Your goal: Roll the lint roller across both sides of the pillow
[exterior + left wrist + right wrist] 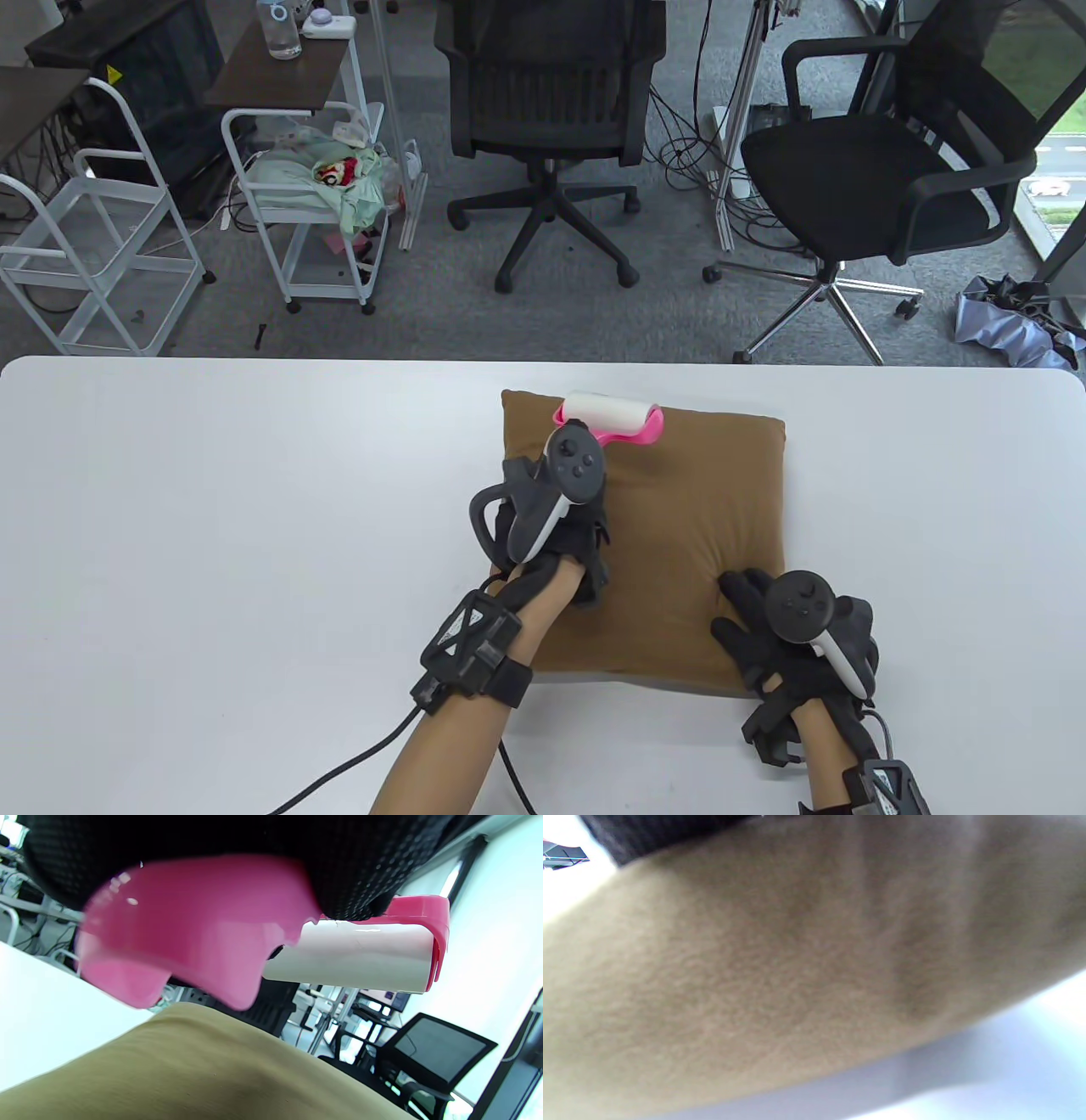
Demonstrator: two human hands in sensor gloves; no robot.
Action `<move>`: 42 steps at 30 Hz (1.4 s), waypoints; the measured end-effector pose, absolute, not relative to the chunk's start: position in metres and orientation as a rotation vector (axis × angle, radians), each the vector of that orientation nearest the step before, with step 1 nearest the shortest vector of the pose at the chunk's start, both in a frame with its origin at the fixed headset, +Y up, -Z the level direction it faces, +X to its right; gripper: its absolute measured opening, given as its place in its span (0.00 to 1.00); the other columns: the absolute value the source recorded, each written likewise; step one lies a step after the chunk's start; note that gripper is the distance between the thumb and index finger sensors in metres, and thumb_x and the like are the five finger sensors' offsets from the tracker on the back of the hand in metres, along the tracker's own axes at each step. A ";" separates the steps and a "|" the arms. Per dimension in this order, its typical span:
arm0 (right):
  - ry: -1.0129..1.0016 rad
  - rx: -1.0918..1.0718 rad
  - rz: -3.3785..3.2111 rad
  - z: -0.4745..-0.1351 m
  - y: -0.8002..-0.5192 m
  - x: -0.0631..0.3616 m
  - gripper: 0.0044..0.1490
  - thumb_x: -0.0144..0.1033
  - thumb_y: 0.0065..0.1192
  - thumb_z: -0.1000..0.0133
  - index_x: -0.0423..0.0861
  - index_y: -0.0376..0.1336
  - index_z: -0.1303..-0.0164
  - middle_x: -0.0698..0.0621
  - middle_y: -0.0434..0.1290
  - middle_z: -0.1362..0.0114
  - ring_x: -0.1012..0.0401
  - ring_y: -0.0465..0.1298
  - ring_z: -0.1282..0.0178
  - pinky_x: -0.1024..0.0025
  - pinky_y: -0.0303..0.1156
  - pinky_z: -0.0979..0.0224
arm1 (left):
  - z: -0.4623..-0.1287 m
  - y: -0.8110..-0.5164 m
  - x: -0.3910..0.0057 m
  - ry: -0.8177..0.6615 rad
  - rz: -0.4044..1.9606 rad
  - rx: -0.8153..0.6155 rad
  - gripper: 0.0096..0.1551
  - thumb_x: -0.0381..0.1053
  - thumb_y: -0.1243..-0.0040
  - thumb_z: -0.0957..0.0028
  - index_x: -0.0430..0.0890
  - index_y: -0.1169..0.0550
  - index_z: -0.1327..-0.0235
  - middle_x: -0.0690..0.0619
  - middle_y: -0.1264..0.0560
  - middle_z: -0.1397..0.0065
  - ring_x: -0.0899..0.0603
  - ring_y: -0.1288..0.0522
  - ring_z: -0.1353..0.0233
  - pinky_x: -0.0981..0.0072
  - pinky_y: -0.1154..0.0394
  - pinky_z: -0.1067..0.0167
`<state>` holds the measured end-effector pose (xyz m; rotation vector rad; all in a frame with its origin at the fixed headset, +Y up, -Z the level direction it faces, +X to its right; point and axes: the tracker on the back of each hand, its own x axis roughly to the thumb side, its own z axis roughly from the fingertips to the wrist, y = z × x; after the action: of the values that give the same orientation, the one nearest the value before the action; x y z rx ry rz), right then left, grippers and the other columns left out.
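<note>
From the table view, the left hand (551, 518) in its black sensor glove grips the handle of the pink plastic lint roller with a white sticky drum (607, 417), which lies just beyond its fingers at the far left part of the square tan fabric pillow (670, 526). The tracker strapped to that hand hides the fingers and most of the handle. The pillow lies flat on the white rounded table (212, 543), under both hands. To the right of the left hand, the right hand (785, 645) rests flat with fingers spread on the pillow's near right part, holding nothing. Past the far table edge, beyond the left hand, stand a black mesh office chair (543, 110), a second black office chair (891, 170) to its right, and to the left a white wire trolley holding crumpled cloth (314, 195).

In the left wrist view, gloved fingers (356, 866) close over the pink handle (191, 929); the white drum (352, 959) sits past them, held just above the tan pillow surface (203, 1069), with a gap showing between drum and fabric. The table (42, 1018) shows to the left.

In the right wrist view, the pillow's fabric (780, 976) fills nearly everything, blurred and close; a strip of black glove (653, 832) crosses the top, and the table (988, 1077) appears below.
</note>
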<state>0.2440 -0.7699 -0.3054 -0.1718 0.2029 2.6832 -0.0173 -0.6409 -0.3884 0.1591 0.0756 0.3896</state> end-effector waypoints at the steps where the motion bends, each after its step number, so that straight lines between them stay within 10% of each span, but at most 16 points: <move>1: 0.203 -0.171 2.681 -0.305 -0.770 0.244 0.39 0.55 0.64 0.53 0.66 0.57 0.30 0.59 0.59 0.14 0.53 0.62 0.18 0.50 0.66 0.23 | -0.390 -0.645 -0.009 0.071 0.375 0.153 0.37 0.54 0.35 0.59 0.52 0.29 0.32 0.47 0.16 0.41 0.41 0.10 0.58 0.45 0.19 0.54; 12: 0.214 -0.170 2.678 -0.306 -0.770 0.244 0.39 0.56 0.64 0.53 0.66 0.57 0.29 0.59 0.59 0.14 0.53 0.62 0.18 0.50 0.66 0.23 | -0.382 -0.686 0.025 0.047 0.262 -0.009 0.37 0.54 0.35 0.59 0.48 0.29 0.34 0.43 0.15 0.44 0.39 0.10 0.62 0.44 0.19 0.58; 31: 0.204 -0.171 2.680 -0.304 -0.772 0.245 0.39 0.56 0.64 0.53 0.66 0.57 0.29 0.59 0.58 0.14 0.53 0.62 0.18 0.50 0.65 0.22 | -0.232 -0.691 -0.046 -0.059 0.201 -0.181 0.37 0.53 0.35 0.60 0.44 0.29 0.35 0.41 0.14 0.46 0.39 0.10 0.64 0.42 0.18 0.59; 42: 0.209 -0.170 2.663 -0.302 -0.772 0.247 0.39 0.56 0.64 0.53 0.66 0.56 0.29 0.59 0.58 0.14 0.53 0.61 0.17 0.50 0.65 0.22 | -0.239 -0.691 -0.046 -0.030 0.225 -0.166 0.37 0.54 0.35 0.59 0.45 0.29 0.34 0.42 0.14 0.45 0.39 0.10 0.63 0.42 0.18 0.58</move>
<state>0.2465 -0.7724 -0.3025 -0.1695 0.2095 2.6632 -0.0463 -0.6912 -0.2392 -0.1655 -0.0304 0.2253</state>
